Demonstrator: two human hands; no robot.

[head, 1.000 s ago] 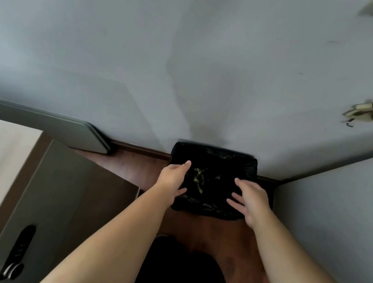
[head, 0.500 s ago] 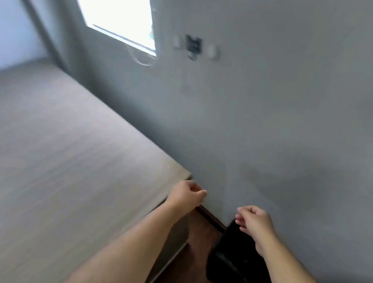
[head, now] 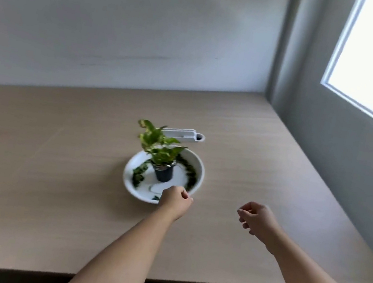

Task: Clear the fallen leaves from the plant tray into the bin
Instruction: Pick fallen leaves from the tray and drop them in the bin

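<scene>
Now head view is off the bin and floor, onto the tabletop (head: pixel 49 179). White plant tray (head: pixel 200 168) sits mid-table with potted plant (head: pixel 157 151) inside, dark fallen leaves (head: pixel 191 173) along its rim. Left hand (head: pixel 175 200) loosely curled at the tray's near edge, nothing visibly held. Right hand (head: pixel 257 218) half-curled, empty, right of tray, nearer the right edge. No readable writing.

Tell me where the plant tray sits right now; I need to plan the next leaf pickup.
In the head view the white plant tray sits mid-table, just ahead of the left hand, holding the potted plant, with a white holder behind it.
</scene>
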